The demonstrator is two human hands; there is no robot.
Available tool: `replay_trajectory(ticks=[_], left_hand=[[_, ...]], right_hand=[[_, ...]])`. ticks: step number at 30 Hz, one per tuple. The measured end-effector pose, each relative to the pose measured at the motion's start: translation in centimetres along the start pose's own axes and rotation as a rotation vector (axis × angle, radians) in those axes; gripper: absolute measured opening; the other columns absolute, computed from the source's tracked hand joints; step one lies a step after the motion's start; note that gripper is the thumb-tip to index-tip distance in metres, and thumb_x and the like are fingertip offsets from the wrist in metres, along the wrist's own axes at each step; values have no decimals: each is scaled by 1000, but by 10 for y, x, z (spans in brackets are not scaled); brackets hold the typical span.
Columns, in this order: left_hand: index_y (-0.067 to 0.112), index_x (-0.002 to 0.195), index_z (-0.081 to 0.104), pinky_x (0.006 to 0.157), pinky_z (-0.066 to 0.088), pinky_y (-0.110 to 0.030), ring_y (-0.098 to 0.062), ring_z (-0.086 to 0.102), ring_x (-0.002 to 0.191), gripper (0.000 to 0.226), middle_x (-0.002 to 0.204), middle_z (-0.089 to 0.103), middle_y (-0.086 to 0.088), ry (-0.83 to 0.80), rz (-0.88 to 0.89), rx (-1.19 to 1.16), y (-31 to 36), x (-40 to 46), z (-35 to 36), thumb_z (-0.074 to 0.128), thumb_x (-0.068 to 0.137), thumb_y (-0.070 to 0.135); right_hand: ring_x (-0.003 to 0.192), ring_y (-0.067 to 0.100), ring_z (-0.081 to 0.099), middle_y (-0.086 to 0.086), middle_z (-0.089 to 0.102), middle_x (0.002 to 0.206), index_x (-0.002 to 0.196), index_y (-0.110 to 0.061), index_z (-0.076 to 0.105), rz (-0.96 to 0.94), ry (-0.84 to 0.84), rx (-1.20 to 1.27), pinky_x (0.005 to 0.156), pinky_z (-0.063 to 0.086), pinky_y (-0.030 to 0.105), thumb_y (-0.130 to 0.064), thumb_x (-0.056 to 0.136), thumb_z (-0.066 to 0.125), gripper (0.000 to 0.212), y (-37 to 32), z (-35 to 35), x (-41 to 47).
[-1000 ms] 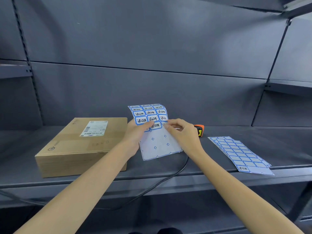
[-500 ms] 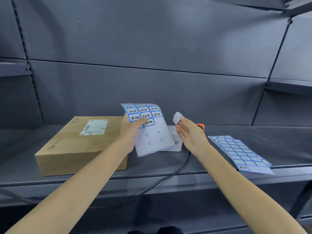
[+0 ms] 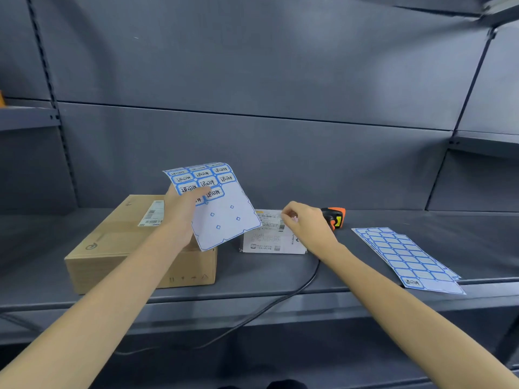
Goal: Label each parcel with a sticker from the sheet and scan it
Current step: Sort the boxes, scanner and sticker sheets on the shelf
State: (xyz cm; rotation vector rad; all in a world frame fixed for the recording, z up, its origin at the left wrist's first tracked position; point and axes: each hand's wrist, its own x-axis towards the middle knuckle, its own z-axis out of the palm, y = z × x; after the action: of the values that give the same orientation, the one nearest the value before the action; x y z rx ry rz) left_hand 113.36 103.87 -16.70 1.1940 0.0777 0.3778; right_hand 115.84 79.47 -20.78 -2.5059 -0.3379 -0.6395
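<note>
My left hand (image 3: 179, 214) holds up a sticker sheet (image 3: 216, 209) with blue-framed labels on its top rows; its lower part is peeled bare. My right hand (image 3: 306, 223) is lowered over a flat white parcel (image 3: 269, 237) lying on the shelf, fingers curled at the parcel's printed label, pinching a small peeled sticker (image 3: 294, 219) that is barely visible. A brown cardboard box (image 3: 118, 242) with a shipping label stands at the left, partly behind my left arm. An orange-and-black scanner (image 3: 335, 217) lies just behind my right hand.
A stack of blank blue-framed sticker sheets (image 3: 404, 256) lies on the right of the grey metal shelf (image 3: 421, 217). The scanner's black cable (image 3: 280, 301) runs over the shelf's front edge and down. Grey back panels rise behind.
My right hand peeled a sticker off the sheet and carried it down to the white parcel. My left hand moved the sheet left, uncovering that parcel.
</note>
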Motion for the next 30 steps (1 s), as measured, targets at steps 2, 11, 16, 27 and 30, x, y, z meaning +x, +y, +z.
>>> replay_trajectory(ticks=[2, 11, 16, 27, 30], left_hand=[[16, 121, 56, 87, 54, -42, -24, 68, 96, 44, 110, 70, -3, -8, -4, -7, -1, 0, -2, 69, 81, 1], [21, 111, 58, 75, 55, -34, -17, 69, 86, 38, 105, 71, 0, -6, -10, -1, -8, 2, -1, 71, 80, 3], [20, 111, 61, 71, 55, -33, -17, 71, 84, 40, 103, 73, 0, -107, -25, 17, -14, -7, 13, 73, 77, 4], [11, 137, 34, 86, 44, -27, -15, 58, 110, 74, 134, 54, -6, -366, 31, 317, -40, -32, 79, 78, 78, 20], [15, 147, 14, 92, 32, -25, -19, 39, 131, 100, 151, 31, -6, -358, 24, 564, -46, -19, 74, 81, 74, 25]], right_hand=[[91, 16, 57, -3, 67, 93, 94, -17, 62, -30, -30, -64, 82, 50, 38, -25, 95, 51, 13, -1, 2, -2], [114, 23, 50, 0, 56, 123, 128, -18, 53, -269, -207, -384, 95, 39, 31, -42, 100, 39, 39, 4, -4, -16], [123, 11, 49, -10, 54, 134, 132, -22, 53, -5, -220, 121, 97, 35, 22, -41, 100, 41, 39, -6, -17, -14], [86, 21, 66, 14, 69, 108, 102, -23, 62, 281, 88, 728, 76, 54, 34, -4, 86, 64, 25, 10, -77, -13], [92, 24, 62, 14, 65, 116, 114, -13, 61, 421, 209, 570, 83, 51, 38, -5, 85, 64, 30, 66, -110, -15]])
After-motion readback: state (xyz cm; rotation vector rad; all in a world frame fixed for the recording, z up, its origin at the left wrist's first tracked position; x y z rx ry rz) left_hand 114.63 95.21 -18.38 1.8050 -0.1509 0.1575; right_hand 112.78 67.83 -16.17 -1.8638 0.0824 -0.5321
